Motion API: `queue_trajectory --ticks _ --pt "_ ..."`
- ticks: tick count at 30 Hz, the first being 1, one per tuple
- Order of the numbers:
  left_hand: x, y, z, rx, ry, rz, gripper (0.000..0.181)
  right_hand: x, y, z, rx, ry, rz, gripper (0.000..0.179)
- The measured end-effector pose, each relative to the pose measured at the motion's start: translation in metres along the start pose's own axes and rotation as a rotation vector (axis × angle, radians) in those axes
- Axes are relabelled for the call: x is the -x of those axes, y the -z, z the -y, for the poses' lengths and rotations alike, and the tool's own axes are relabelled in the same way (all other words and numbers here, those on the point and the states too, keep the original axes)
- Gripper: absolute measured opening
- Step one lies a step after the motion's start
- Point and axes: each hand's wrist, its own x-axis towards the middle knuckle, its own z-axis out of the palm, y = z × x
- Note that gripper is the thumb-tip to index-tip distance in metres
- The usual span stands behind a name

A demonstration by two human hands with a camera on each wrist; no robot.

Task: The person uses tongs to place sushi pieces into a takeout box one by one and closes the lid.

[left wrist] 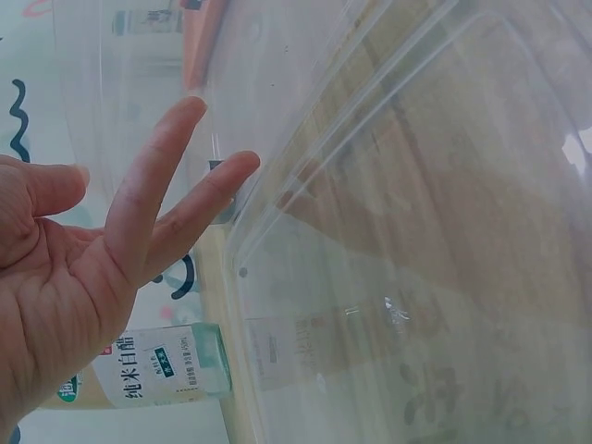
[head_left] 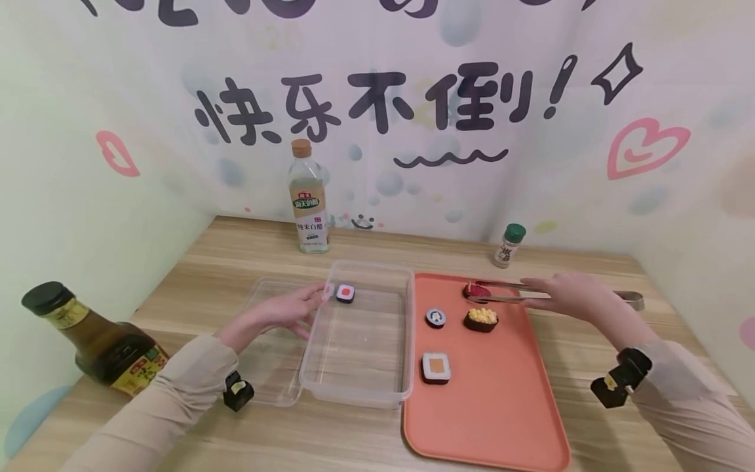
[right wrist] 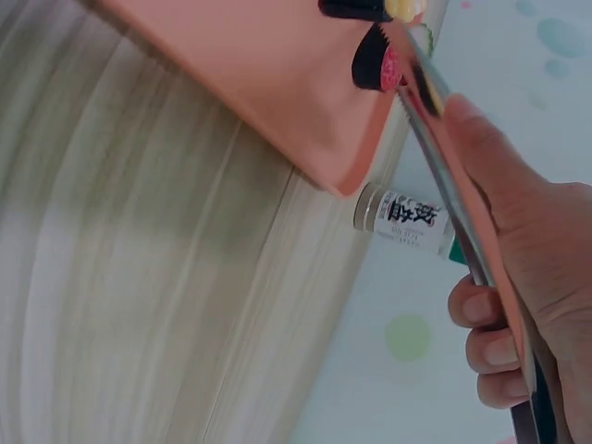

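Note:
My right hand (head_left: 575, 298) grips metal tongs (right wrist: 472, 217), their tips at either side of a red-topped sushi piece (right wrist: 391, 69) near the tray's far edge. Also on the orange tray (head_left: 489, 419) are a yellow-topped sushi piece (head_left: 481, 319), a small round roll (head_left: 435, 318) and a square roll with an orange centre (head_left: 436, 367). My left hand (head_left: 289, 309) is at the left wall of a clear plastic container (head_left: 356, 395), fingers extended and thumb apart. One roll with a red centre (head_left: 345, 293) sits inside it, in the far left corner.
A clear lid (head_left: 268, 377) lies left of the container. Behind stands a white vinegar bottle (head_left: 309, 210); a green-capped shaker (head_left: 509, 246) is beyond the tray. At the left edge stands a dark sauce bottle (head_left: 112, 347). A printed cloth (head_left: 366, 59) hangs behind the table.

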Motion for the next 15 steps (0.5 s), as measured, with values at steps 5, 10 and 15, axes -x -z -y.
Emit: queue_trajectory --ticks 5,10,15 --pt "0.000 0.000 -0.001 0.000 0.010 -0.005 0.053 -0.003 0.002 0.008 0.072 0.056 -0.051 0.041" --pt "0.001 0.000 -0.001 0.006 0.015 -0.006 0.053 -0.003 0.004 0.011 0.177 0.118 -0.139 0.037" --pt "0.001 0.000 -0.001 0.002 0.001 -0.011 0.052 -0.005 0.010 0.013 0.211 0.126 -0.198 0.041"
